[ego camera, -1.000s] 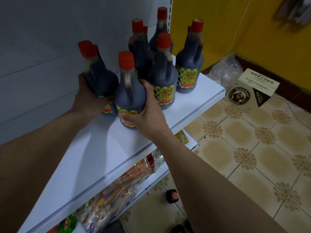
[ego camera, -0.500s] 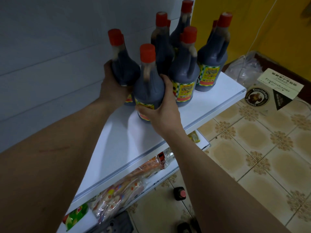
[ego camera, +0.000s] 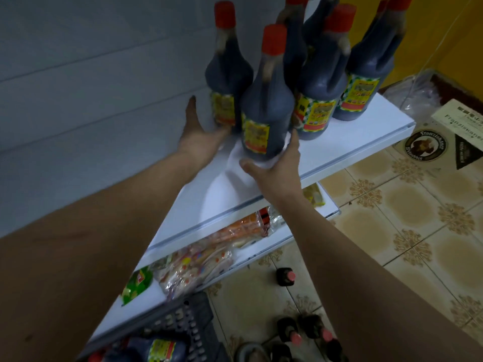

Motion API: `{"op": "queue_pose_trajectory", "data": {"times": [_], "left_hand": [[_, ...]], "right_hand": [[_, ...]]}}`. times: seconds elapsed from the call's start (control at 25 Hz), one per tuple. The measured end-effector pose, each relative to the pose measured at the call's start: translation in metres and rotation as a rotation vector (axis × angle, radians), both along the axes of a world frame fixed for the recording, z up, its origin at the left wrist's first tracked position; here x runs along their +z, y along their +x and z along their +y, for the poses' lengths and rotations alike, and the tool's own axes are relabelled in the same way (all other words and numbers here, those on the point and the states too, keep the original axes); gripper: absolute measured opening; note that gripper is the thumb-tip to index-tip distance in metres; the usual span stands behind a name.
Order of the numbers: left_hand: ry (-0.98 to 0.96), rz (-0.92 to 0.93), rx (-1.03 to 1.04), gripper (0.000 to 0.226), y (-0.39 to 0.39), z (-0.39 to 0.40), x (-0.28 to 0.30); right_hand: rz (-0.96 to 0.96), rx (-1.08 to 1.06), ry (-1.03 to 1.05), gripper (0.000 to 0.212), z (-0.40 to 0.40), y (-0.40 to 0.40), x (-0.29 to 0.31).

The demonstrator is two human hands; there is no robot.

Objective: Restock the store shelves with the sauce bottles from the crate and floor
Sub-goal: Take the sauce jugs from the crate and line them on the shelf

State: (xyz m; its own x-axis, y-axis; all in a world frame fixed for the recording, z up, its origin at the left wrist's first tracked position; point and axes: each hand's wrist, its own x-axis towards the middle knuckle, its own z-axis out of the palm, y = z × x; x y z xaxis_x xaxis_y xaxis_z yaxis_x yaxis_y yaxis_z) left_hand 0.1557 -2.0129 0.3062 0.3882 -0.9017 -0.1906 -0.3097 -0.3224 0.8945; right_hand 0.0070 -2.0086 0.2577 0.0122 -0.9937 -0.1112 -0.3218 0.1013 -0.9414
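Several dark sauce bottles with red caps stand grouped on the white upper shelf (ego camera: 339, 152). The front bottle (ego camera: 264, 105) stands upright; my right hand (ego camera: 277, 171) lies open at its base, thumb in front and fingers along its right side. Behind it to the left stands another bottle (ego camera: 227, 74); my left hand (ego camera: 198, 137) is open beside it, fingertips at its base and thumb up. A dark grey crate (ego camera: 183, 325) at the bottom holds a bottle (ego camera: 162, 348). More bottles stand on the tiled floor (ego camera: 286, 276), (ego camera: 295, 335).
The lower shelf (ego camera: 261, 252) carries snack packets (ego camera: 198, 259). A printed cardboard box (ego camera: 444, 137) and a plastic bag (ego camera: 415, 92) sit on the floor to the right, against a yellow wall. The grey shelf back panel (ego camera: 91, 87) rises on the left.
Both hands slid their bottles rightwards against the group, then loosened. My left hand came off its bottle and spread open; my right hand dropped to the front bottle's base.
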Motion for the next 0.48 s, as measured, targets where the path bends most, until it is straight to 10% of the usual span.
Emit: {"op": "queue_pose_trajectory", "data": {"times": [0.48], "left_hand": [[-0.118, -0.231, 0.059, 0.054, 0.020, 0.205, -0.060]], "right_hand": [[0.304, 0.192, -0.137, 0.067, 0.153, 0.030, -0.026]]}}
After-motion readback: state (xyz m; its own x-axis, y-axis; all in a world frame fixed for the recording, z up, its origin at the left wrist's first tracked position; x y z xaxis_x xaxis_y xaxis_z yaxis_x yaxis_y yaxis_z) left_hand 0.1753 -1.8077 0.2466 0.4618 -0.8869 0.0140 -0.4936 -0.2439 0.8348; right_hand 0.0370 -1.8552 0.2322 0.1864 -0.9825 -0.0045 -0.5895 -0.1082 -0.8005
